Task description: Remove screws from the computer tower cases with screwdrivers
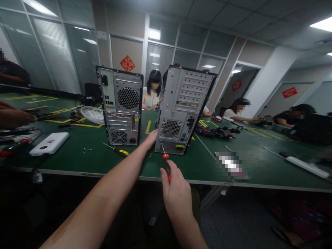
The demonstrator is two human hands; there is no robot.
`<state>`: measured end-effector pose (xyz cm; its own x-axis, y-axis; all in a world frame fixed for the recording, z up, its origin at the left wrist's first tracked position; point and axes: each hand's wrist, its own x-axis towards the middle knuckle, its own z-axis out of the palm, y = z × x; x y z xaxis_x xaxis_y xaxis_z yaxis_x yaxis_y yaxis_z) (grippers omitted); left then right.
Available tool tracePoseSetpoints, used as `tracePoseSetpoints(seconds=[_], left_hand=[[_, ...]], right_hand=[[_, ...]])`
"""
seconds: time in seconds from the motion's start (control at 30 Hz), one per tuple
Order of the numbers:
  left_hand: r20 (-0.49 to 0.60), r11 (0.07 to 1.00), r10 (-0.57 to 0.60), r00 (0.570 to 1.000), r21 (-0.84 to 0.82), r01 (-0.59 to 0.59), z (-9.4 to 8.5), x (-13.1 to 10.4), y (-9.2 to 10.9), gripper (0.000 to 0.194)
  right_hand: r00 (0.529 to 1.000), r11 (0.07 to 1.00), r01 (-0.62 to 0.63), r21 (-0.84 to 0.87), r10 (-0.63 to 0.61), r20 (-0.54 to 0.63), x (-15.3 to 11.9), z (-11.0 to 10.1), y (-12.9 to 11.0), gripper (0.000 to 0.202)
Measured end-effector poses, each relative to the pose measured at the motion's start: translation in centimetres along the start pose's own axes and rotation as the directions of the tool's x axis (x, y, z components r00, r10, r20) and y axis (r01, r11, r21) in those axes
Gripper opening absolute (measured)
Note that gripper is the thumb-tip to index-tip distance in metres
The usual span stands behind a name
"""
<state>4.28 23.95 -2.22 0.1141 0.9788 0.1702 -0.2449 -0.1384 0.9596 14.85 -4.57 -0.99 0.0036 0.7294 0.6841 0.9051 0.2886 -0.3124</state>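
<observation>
Two computer towers stand upright with their rear panels facing me, a left tower and a right tower, which leans slightly. My right hand is closed round a red and black screwdriver. Its tip touches or nearly touches the lower left part of the right tower's rear panel. My left hand reaches to the left side of the right tower; its fingers are hidden behind the case. A yellow and black screwdriver lies in front of the left tower, with small screws to its left.
On the green table are a white power bank, a white basket, dark cables and a white bar. Another person's hand is at the left edge. A person sits opposite, with others at the right.
</observation>
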Motion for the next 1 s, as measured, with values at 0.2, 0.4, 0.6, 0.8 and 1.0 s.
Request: tracePoseSetpoints(seconds=[0.2,0.4,0.6,0.8,1.0], left_hand=[[0.011,1.000,0.016,1.000,0.002,-0.016,0.00,-0.39,0.34,0.038],[0.009,1.000,0.006,1.000,0.003,-0.006,-0.23,-0.32,0.13,0.046],[0.038,0.999,0.049,0.998,-0.022,-0.049,-0.13,0.10,-0.27,0.050],[0.031,0.999,0.050,0.998,-0.010,-0.049,-0.19,0.17,-0.43,0.052],[0.030,0.999,0.038,0.999,-0.001,-0.038,-0.28,0.25,-0.64,0.053]], right_hand=[[0.998,1.000,-0.008,0.014,0.007,0.060,0.01,-0.72,-0.67,0.028],[0.996,0.999,-0.020,-0.025,0.022,0.085,-0.26,-0.75,-0.98,0.023],[0.996,0.998,-0.035,0.055,0.040,-0.082,0.19,-0.50,-0.82,0.028],[0.998,0.990,0.032,0.136,-0.023,-0.066,0.42,-0.41,-0.40,0.019],[1.000,0.984,0.025,0.176,-0.022,-0.018,0.21,-0.84,-0.70,0.027]])
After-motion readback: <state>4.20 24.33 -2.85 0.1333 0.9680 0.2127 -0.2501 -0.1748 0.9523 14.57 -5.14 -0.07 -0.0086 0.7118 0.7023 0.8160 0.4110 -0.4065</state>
